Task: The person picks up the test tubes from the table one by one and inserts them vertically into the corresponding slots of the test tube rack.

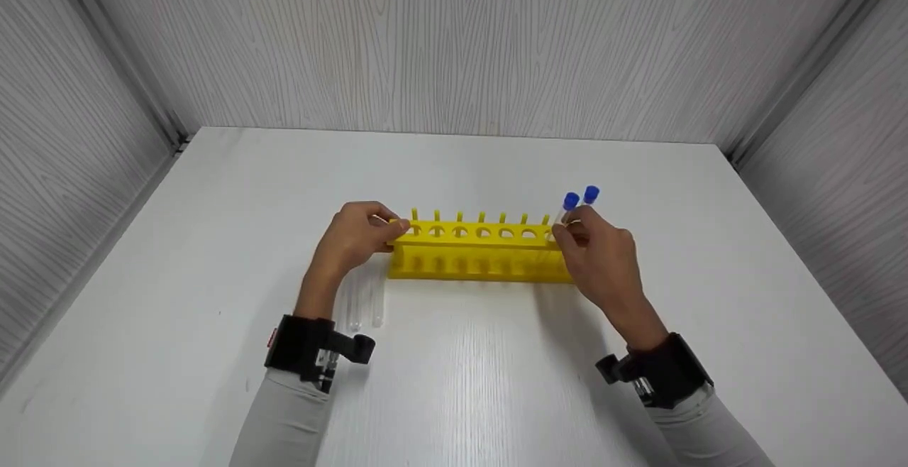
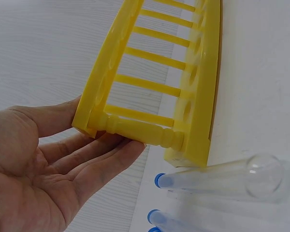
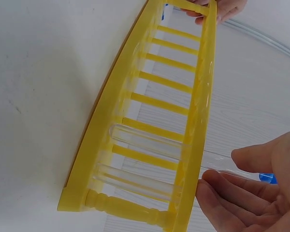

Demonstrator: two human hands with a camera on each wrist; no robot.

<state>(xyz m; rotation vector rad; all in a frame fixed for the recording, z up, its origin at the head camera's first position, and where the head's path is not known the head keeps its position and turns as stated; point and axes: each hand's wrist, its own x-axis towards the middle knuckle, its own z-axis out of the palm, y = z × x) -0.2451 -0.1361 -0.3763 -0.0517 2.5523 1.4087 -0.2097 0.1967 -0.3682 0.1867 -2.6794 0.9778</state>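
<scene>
A yellow test tube rack (image 1: 482,236) stands upright on the white table. My left hand (image 1: 358,236) grips its left end, thumb on the top plate and fingers around the end post (image 2: 142,131). At the other end, my right hand (image 1: 603,257) pinches a clear test tube (image 3: 147,141) with a blue cap (image 1: 571,201). This tube passes down through a hole in the top plate, its rounded bottom close to the lower plate. A second test tube (image 3: 135,182) sits in the end hole beside it, its blue cap (image 1: 591,194) showing above my right hand.
Several clear test tubes (image 1: 377,304) with blue caps lie on the table (image 1: 468,382) left of the rack, partly hidden by my left hand and wrist. Grey wood-grain panels (image 1: 454,48) enclose the table at the back and both sides.
</scene>
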